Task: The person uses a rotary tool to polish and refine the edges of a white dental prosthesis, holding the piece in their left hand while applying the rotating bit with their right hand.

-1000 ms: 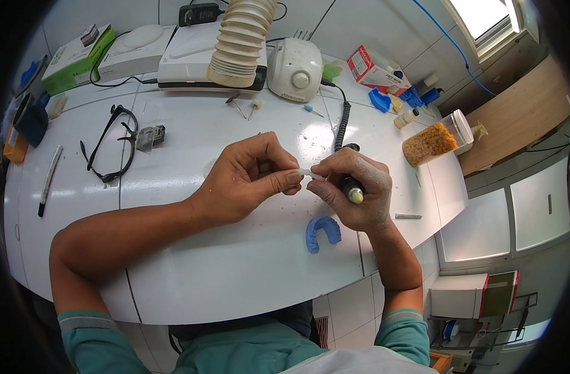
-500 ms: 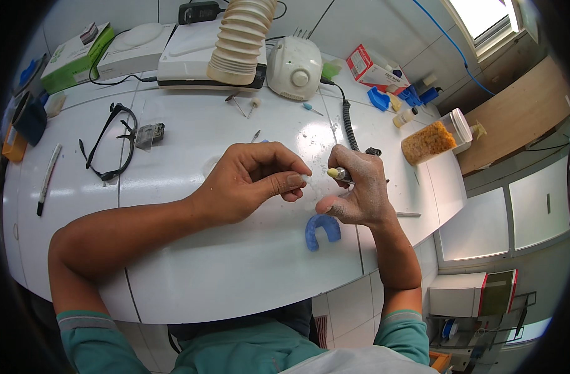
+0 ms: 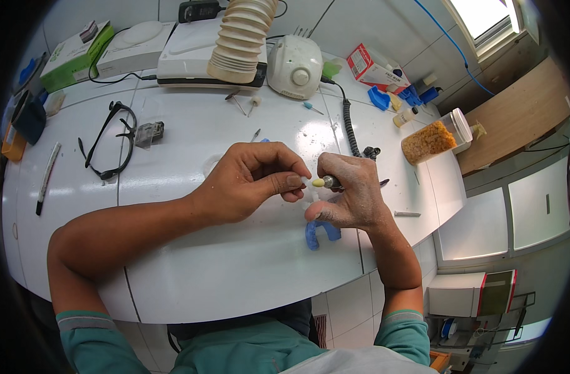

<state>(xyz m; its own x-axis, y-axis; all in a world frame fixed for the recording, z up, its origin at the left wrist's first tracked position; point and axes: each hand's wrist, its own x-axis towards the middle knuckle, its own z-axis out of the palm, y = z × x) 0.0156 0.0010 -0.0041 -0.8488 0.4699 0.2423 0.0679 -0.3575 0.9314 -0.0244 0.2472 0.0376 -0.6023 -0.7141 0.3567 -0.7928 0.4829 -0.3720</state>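
Between the thumb and fingertips of my left hand (image 3: 253,184) a small white piece (image 3: 305,181) is pinched. Most of it is hidden, so its exact kind is unclear. My right hand (image 3: 353,190), dusted with white powder, wraps round a rotary handpiece (image 3: 334,182). The handpiece's pale yellow pointed tip (image 3: 318,183) is right beside the white piece; whether they touch I cannot tell. Below the right thumb lies a blue horseshoe-shaped dental mould (image 3: 319,235), partly covered by that hand.
Behind the hands stand a white control unit with a dial (image 3: 294,67), its coiled black cord (image 3: 350,124), and a ribbed beige hose (image 3: 238,50). Black glasses (image 3: 134,134) and a pen (image 3: 48,177) lie left. A jar of orange granules (image 3: 429,142) stands right; several burs lie behind.
My right hand has moved left with the handpiece, bringing its yellow tip up to the white piece. It now covers more of the blue mould. My left hand has stayed almost still.
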